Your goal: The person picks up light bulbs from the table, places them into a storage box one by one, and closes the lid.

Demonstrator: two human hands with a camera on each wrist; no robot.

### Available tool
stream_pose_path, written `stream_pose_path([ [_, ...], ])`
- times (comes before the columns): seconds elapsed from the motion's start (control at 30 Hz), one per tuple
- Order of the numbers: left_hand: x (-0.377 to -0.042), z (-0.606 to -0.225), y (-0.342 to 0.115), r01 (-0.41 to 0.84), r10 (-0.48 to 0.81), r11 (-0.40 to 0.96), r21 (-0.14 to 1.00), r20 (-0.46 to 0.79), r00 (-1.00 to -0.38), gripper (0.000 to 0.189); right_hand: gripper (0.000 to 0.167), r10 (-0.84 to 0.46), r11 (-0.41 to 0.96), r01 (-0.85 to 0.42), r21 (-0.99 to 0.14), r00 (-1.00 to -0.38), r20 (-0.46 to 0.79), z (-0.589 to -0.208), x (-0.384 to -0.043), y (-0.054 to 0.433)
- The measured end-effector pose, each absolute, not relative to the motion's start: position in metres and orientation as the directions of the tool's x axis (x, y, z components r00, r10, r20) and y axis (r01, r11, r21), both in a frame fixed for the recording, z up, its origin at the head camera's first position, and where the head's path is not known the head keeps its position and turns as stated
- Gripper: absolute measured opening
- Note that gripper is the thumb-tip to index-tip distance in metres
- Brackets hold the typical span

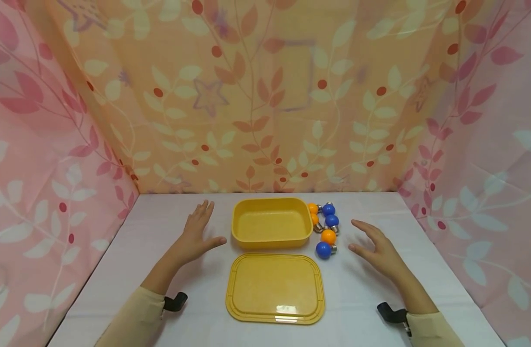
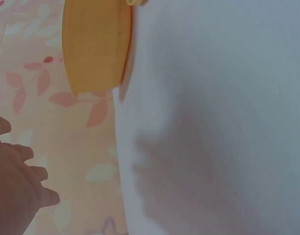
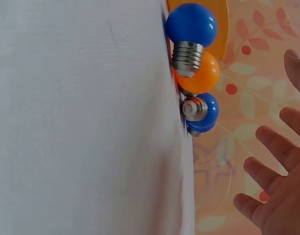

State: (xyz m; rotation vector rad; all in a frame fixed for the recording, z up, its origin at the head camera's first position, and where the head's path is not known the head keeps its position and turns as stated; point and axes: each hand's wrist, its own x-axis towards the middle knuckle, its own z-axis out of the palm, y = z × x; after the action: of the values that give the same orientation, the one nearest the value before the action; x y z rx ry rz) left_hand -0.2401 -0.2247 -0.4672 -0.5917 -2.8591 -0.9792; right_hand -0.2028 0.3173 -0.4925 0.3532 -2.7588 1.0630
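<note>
In the head view a yellow rectangular box [image 1: 271, 244] stands open at the middle of the table, its inside bare. Its flat yellow lid [image 1: 274, 289] lies just in front of it. Beside the box's right end several light bulbs are grouped, among them a blue bulb [image 1: 323, 250] and an orange bulb [image 1: 328, 237], with metal screw bases. My left hand [image 1: 195, 241] hovers left of the box, fingers spread and holding nothing. To the right of the bulbs my right hand [image 1: 380, 250] is raised, fingers apart, touching nothing. The right wrist view shows a blue bulb [image 3: 191, 25] up close.
A white cloth [image 1: 196, 313] covers the table. Behind it hangs an orange leaf-patterned curtain [image 1: 248, 159], with pink patterned curtains [image 1: 44, 193] at both sides. Black wrist devices [image 1: 176, 302] stick out from both sleeves.
</note>
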Motion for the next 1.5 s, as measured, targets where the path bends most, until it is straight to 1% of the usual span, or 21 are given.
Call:
stream_pose_path([
  [0.3,-0.243,-0.477,-0.205,0.310,0.297,0.629,0.713,0.148,-0.943,0.107,0.067,-0.129,0.685,-0.198,-0.701,-0.980,0.150,-0.497,-0.204,0.311],
  [0.43,-0.245,-0.480,-0.192,0.299,0.289,0.592,0.749,0.149,-0.946,0.104,0.066,-0.120,0.668,-0.173,-0.724,-0.985,0.124,-0.499,-0.203,0.309],
  [0.7,-0.249,-0.487,-0.174,0.281,0.295,0.551,0.786,0.131,-0.946,0.108,0.060,-0.151,0.616,-0.209,-0.759,-0.978,0.147,-0.505,-0.202,0.307],
  [1.0,-0.250,-0.496,-0.170,0.247,0.275,0.541,0.804,0.109,-0.955,0.112,0.053,-0.171,0.614,-0.211,-0.760,-0.976,0.132,-0.508,-0.205,0.304],
  [1.3,-0.250,-0.506,-0.168,0.169,0.263,0.418,0.893,0.059,-0.963,0.114,0.046,-0.199,0.577,-0.218,-0.787,-0.972,0.124,-0.519,-0.206,0.301],
  [1.5,-0.253,-0.508,-0.167,0.144,0.260,0.357,0.923,0.050,-0.964,0.115,0.045,-0.184,0.579,-0.177,-0.796,-0.979,0.083,-0.518,-0.207,0.297],
])
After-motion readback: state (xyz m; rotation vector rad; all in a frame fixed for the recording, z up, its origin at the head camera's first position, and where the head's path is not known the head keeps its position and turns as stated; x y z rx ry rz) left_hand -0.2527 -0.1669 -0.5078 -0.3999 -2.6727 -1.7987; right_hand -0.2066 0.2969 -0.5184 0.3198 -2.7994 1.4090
